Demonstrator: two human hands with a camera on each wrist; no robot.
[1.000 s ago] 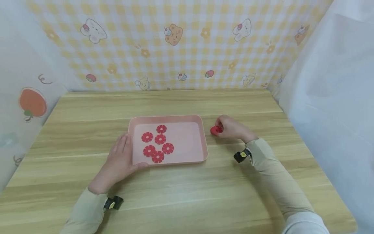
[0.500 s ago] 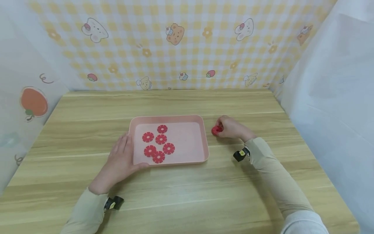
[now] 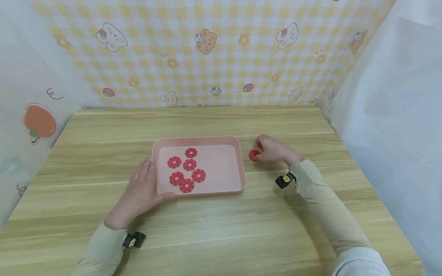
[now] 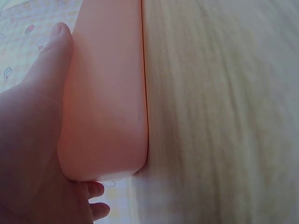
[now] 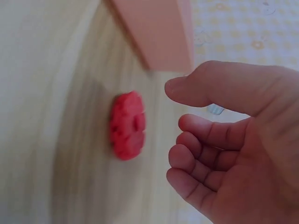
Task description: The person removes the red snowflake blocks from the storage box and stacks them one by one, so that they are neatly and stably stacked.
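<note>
A pink rectangular tray [image 3: 224,165] lies on the table, with several flat red notched discs [image 3: 189,165] spread over its left half. My left hand [image 3: 141,188] rests against the tray's near left corner, fingers straight along the side and thumb along the front. In the left wrist view, the thumb [image 4: 53,60] presses the tray's outer wall [image 4: 105,107]. Right of the tray, my right hand [image 3: 272,149] hovers by a small stack of red notched discs [image 3: 253,155]. The right wrist view shows a gap between that stack [image 5: 127,126] and the loosely bent fingers [image 5: 187,161].
The wood-grain table [image 3: 207,226] extends around the tray. A yellow checked cloth [image 3: 221,57] with cartoon prints hangs behind it. Pale sheets flank both sides, the right one [image 3: 390,103] running along the table's edge.
The right hand's fingers have risen slightly off the red stack, which they were touching before; more of its top now shows. The left hand and tray have stayed in place.
</note>
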